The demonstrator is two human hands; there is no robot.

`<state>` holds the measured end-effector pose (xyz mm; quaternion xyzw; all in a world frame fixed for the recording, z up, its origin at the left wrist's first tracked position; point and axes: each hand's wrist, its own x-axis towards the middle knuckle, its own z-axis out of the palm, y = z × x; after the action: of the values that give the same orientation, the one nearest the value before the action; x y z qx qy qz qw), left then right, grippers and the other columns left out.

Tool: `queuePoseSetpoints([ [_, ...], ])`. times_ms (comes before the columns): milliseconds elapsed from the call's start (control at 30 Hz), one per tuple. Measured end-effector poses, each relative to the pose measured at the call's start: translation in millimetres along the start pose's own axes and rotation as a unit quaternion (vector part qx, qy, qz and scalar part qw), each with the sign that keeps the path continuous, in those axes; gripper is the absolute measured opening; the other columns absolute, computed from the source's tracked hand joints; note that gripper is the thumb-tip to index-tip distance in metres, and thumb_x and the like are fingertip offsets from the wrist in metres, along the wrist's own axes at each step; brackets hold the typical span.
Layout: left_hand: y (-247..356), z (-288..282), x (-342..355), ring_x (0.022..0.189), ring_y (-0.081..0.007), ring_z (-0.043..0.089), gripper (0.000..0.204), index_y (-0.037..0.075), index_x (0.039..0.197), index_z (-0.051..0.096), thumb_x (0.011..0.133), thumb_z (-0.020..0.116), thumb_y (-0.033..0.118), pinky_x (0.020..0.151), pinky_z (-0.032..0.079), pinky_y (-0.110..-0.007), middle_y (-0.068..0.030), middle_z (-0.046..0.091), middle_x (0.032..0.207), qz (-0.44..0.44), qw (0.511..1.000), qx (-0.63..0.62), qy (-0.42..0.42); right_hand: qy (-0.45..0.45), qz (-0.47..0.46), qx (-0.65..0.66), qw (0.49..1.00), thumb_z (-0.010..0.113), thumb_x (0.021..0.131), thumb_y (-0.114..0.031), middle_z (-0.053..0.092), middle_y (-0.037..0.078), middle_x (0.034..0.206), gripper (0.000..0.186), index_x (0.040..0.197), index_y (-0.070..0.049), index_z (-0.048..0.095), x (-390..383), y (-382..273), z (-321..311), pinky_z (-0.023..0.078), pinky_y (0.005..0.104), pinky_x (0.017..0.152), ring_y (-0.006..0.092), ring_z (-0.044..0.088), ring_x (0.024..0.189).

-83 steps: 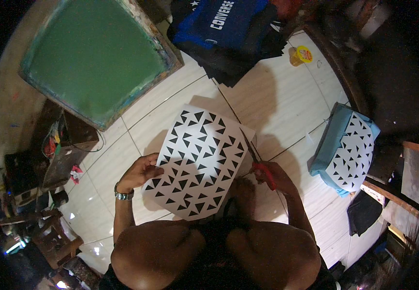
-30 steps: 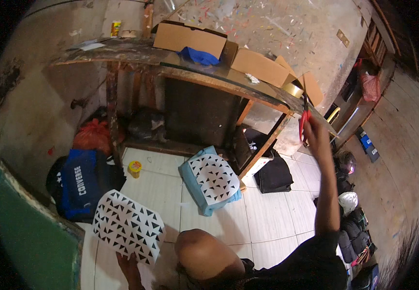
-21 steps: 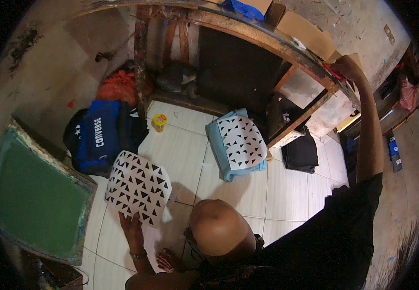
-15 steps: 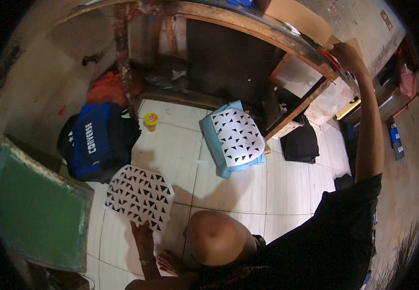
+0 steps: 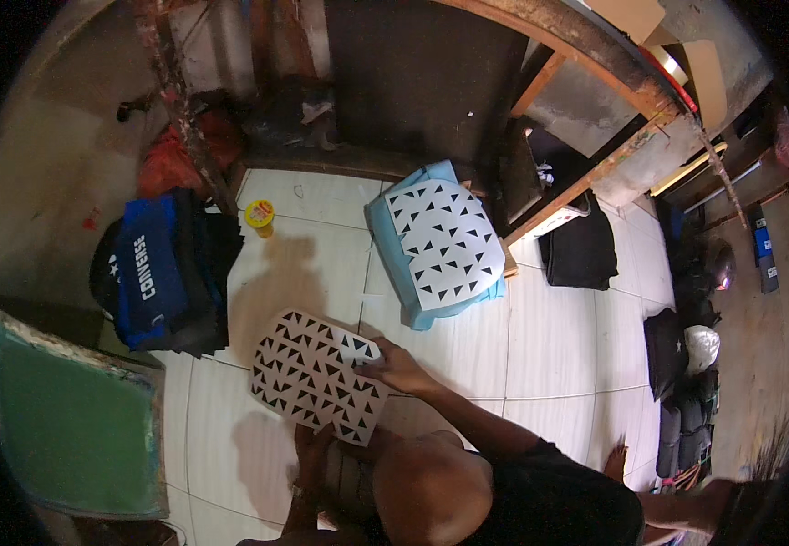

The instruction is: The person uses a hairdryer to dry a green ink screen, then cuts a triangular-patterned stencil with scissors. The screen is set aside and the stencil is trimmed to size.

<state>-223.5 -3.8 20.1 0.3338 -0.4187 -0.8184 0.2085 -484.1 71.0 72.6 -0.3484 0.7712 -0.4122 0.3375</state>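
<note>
A white, cut-cornered sheet covered in black triangles is held up above the tiled floor, tilted. My right hand grips it by the right edge, thumb on the face. At the lower edge my left hand pinches it; part of that hand is in shadow. A similar white sheet with black triangles lies farther off on a stack of folded light blue cloth. My bent knee is just below the held sheet.
A blue and black stack of fabric pieces and a small yellow-lidded jar stand at the left. Nearer is a green framed board. A wooden table frame spans the back. Black folded cloth sits at the right.
My right hand has come down from the tabletop at the far right and taken hold of the sheet. The sheet has shifted right, toward my knee, with my left hand still on it.
</note>
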Motion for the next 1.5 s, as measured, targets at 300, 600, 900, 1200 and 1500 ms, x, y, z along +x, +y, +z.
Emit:
queuePoseSetpoints([
  [300,8,-76,-2,0.091,-0.0242,0.071,0.074,0.011,0.157,0.022,0.096,0.064,0.007,0.079,0.06,-0.036,-0.0156,0.066,0.12,0.021,0.991,0.028,0.132,0.319,0.036,0.076,0.944,0.07,0.091,-0.013,0.069,0.008,0.102,0.041,0.128,0.002,0.059,52,-24,-187,0.049,0.028,0.076,0.0127,0.062,0.09],
  [600,-4,-149,-55,0.08,-0.02,0.069,0.06,0.013,0.154,0.032,0.1,0.059,0.014,0.07,0.055,-0.032,-0.0114,0.069,0.105,0.081,0.957,0.083,0.265,0.398,-0.057,0.075,0.913,0.07,0.091,-0.007,0.071,0.012,0.099,0.023,0.108,0.007,0.065,57,31,-256,0.05,0.0299,0.079,0.0154,0.065,0.083],
  [900,11,-158,-106,0.089,-0.0213,0.068,0.038,0.0,0.135,0.053,0.098,0.058,0.004,0.073,0.056,-0.03,-0.0137,0.063,0.119,0.142,0.876,0.242,0.392,0.472,-0.157,-0.524,0.691,0.066,0.096,-0.024,0.062,0.021,0.117,0.045,0.131,0.003,0.055,61,63,-282,0.05,0.0413,0.086,0.0317,0.062,0.101],
  [1200,183,-229,-183,0.125,-0.0378,0.052,0.04,0.004,0.131,0.058,0.092,0.065,0.008,0.104,0.044,-0.048,-0.0211,0.051,0.136,0.228,0.527,0.498,0.65,-0.204,-0.477,-0.529,0.671,0.059,0.093,-0.054,0.03,0.019,0.162,0.076,0.152,-0.01,0.041,-15,28,66,0.01,0.0654,0.119,0.0378,0.022,0.151],
  [1500,358,-451,-317,0.133,-0.046,0.044,0.07,-0.005,0.144,0.042,0.097,0.061,0.043,0.11,0.039,-0.046,-0.0314,0.046,0.142,0.264,0.428,0.341,0.795,-0.079,-0.201,-0.577,0.788,0.052,0.1,-0.051,0.023,0.015,0.166,0.077,0.157,-0.005,0.03,140,-10,111,0.009,0.0666,0.118,0.0382,0.016,0.154],
])
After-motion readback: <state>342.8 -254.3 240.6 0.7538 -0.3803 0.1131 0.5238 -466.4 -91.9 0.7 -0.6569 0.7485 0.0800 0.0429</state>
